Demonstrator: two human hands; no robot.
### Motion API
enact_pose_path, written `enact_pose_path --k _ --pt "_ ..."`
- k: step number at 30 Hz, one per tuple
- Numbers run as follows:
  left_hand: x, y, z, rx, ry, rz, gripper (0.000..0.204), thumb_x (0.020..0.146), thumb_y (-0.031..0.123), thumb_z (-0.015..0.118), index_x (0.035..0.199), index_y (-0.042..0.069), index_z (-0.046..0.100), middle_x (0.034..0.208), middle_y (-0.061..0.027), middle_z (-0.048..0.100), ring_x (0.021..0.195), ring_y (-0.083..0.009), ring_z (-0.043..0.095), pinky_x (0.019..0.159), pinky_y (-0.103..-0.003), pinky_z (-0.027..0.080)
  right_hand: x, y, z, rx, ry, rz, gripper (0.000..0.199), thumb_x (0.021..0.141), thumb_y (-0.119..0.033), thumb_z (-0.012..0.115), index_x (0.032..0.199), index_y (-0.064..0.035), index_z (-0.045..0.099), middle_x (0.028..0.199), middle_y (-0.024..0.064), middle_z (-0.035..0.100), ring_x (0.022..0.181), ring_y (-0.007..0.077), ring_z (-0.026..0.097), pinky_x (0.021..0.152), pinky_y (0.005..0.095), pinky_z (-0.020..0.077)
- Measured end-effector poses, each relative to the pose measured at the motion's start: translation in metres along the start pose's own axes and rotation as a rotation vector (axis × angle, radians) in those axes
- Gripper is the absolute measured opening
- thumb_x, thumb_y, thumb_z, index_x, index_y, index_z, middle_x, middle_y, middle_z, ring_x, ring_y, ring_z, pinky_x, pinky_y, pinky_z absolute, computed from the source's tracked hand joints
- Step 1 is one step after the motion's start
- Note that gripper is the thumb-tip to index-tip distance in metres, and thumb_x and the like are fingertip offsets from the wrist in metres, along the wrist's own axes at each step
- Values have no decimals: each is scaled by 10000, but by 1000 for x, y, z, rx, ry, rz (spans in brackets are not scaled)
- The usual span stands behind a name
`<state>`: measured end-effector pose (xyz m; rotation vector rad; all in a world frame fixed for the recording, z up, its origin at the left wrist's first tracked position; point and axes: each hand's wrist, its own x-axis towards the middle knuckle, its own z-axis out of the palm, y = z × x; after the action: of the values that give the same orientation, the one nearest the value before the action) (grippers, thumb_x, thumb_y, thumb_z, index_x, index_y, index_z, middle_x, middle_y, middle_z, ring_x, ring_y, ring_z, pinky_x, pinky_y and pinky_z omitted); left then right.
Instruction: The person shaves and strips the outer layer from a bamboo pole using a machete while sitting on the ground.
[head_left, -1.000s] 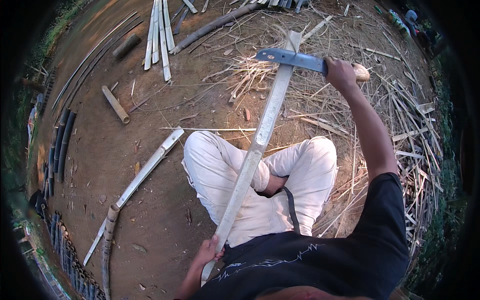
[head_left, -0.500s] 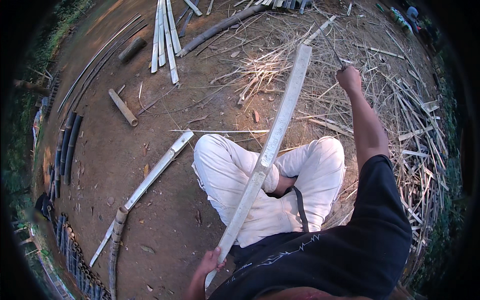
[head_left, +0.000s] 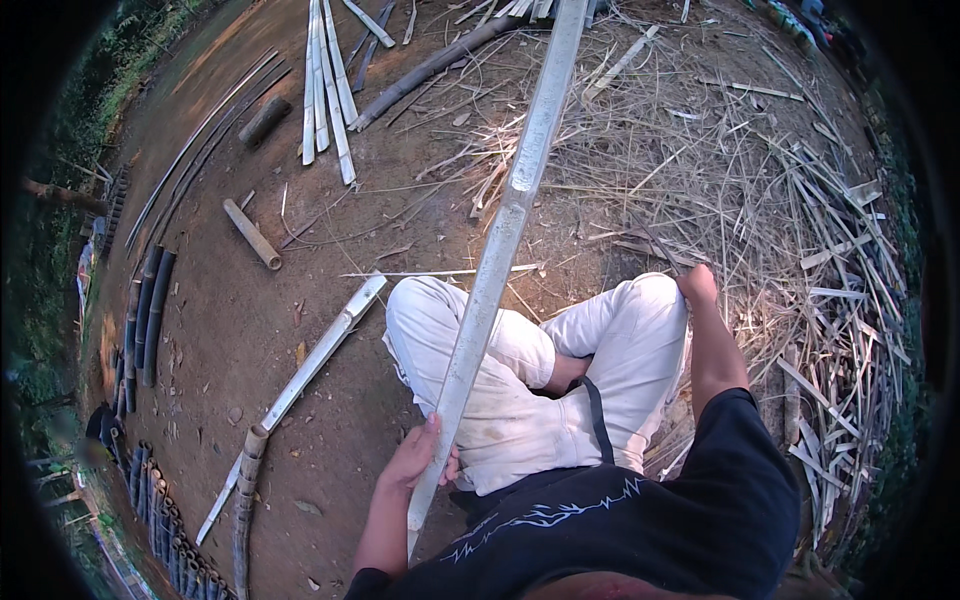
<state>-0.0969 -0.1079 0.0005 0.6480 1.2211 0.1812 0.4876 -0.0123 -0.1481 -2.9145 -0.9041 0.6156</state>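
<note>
We sit cross-legged on the dirt. Our left hand (head_left: 420, 462) wraps its fingers tight around the near end of a long split bamboo strip (head_left: 500, 230), so it stays steady over our lap, pointing away. Our right hand (head_left: 697, 283) rests by our knee; we cannot tell how its fingers sit.

My left hand (head_left: 420, 462) feels the long bamboo strip (head_left: 500, 240), pale, smooth and a bit shiny. My trousers (head_left: 530, 370) are soft white cloth with dirty marks. The ground (head_left: 250, 330) is rough brown dirt. The pile of bamboo scraps (head_left: 800, 250) looks dry, thin and scratchy
</note>
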Motion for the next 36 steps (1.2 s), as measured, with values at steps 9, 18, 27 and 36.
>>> enact_pose_path --k 9,18,27,36 --pt "65 86 35 -97 -205 49 784 987 729 266 753 41 564 500 -100 511 365 -186 499 416 -311 463 -48 -58 -1 449 199 -397 425 920 -299 636 1251 -33 656 1119 158 717 1065 321 669 922 435 496" --pt "115 78 59 -441 -718 92 762 1033 661 205 809 33 574 509 -88 479 378 -162 414 357 -262 396 -205 -207 -25 1629 -968 -601 406 1053 -293 522 1359 -31 574 1128 83 696 1023 187 676 864 348 529" --pt "39 19 25 -267 -68 50 959 928 815 148 1137 -36 538 908 -152 649 703 -254 653 673 -357 553 -211 -209 -17 1684 -900 -328 201 1001 -229 633 1099 -57 667 969 15 703 842 127 666 752 302 531" --pt "-4 -10 -14 -115 -287 97 1006 877 860 183 1001 -36 624 691 -107 616 597 -198 627 588 -331 533 -224 -245 -44 1729 -881 -352 238 918 -189 747 1025 8 668 907 77 723 775 157 701 695 292 566"
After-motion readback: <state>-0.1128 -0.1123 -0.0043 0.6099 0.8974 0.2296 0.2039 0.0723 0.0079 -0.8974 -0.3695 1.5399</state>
